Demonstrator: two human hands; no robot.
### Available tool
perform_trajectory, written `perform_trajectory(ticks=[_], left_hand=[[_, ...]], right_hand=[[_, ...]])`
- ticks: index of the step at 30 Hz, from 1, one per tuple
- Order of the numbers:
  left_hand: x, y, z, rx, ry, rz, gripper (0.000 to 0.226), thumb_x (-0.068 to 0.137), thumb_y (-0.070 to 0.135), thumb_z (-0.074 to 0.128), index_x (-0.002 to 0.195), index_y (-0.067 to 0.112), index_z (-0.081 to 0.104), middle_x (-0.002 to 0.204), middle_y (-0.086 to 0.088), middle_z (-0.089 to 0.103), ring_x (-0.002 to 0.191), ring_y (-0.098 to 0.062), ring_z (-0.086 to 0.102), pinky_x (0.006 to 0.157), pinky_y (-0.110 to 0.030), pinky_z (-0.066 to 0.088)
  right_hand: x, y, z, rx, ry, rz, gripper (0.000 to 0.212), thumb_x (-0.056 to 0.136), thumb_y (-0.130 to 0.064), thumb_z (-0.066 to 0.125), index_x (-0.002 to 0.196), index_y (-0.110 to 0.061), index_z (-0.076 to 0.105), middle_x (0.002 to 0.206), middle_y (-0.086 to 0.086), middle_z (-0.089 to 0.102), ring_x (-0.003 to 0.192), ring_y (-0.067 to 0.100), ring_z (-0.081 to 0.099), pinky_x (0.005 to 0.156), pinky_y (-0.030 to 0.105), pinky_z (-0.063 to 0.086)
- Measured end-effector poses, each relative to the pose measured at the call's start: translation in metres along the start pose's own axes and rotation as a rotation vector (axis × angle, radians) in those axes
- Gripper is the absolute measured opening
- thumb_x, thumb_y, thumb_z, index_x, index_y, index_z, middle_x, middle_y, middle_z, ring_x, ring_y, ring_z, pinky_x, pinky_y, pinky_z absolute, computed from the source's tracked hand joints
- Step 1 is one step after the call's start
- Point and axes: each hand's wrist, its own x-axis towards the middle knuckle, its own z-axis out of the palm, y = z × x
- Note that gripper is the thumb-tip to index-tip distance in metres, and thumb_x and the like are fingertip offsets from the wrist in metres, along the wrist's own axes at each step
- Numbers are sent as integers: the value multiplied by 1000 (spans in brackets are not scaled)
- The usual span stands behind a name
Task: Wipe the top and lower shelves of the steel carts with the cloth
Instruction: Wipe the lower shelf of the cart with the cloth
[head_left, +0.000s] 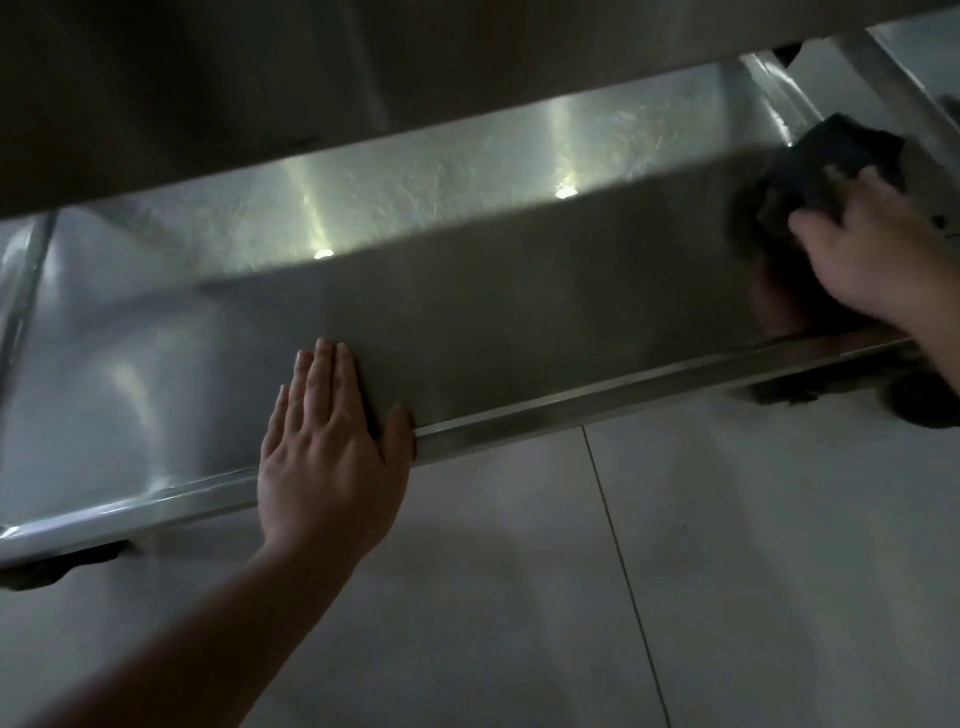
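On the lower shelf (519, 332) at about two o'clock, the right hand (878, 260) presses a dark cloth (821, 171), its grip curled over the cloth's near edge. At seven o'clock, the left hand (332, 447) lies flat and empty, fingers spread, on the shelf's front rim.

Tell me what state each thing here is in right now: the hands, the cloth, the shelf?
left hand: open, laid flat on the shelf's front edge, holding nothing.
right hand: fingers pressing the cloth down at the shelf's far right end.
dark cloth: bunched, on the shelf under the right hand.
lower steel shelf: bare except for cloth and hands, shiny, reflecting lights.
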Motion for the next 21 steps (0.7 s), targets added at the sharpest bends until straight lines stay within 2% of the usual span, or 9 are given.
perform_trajectory(ticks=[3,6,10,13,15,17,21], left_hand=[[0,0,2,8,9,-5,82,105,68,21,167,14,23,175,-3,19,163,-15,9,131,-33,5],[1,1,2,16,8,-12,82,105,67,22,167,13,24,175,-4,21,163,-16,9,131,-33,5],[2,4,1,11,5,-17,82,104,65,24,166,12,26,174,-6,24,162,-18,13,130,-35,7],[4,4,-1,7,-9,-19,84,102,66,25,166,12,26,174,-6,24,162,-19,13,129,-33,4],[4,3,-1,-5,-17,-19,83,102,65,27,166,11,27,174,-7,24,162,-19,13,129,-32,3],[3,3,-3,-19,-11,-12,82,102,63,29,165,10,29,173,-9,26,162,-21,15,129,-33,4],[4,2,-5,-21,-37,11,84,104,66,22,168,12,21,176,-7,16,163,-19,7,128,-31,-3]], right_hand=[[26,-43,17,-34,82,58,68,98,-50,32,154,-14,42,162,20,38,151,42,30,122,60,25],[35,-121,39,15,60,17,65,98,-49,34,152,-15,45,161,17,40,151,38,32,121,58,26],[2,-235,76,27,-78,-320,58,101,-47,40,154,-25,45,165,8,38,153,30,31,123,45,23],[-46,-277,96,22,-222,-621,59,101,-49,43,158,-33,41,170,-6,32,157,18,23,126,38,14],[-69,-264,94,35,-303,-768,60,101,-51,45,159,-36,40,169,-9,31,157,15,22,127,37,12],[-84,-226,81,29,-344,-829,63,98,-53,45,158,-36,41,168,-10,33,157,13,23,129,38,14],[-100,-114,51,-2,-251,-755,66,95,-59,42,157,-37,44,165,-13,37,155,14,29,127,42,21]])
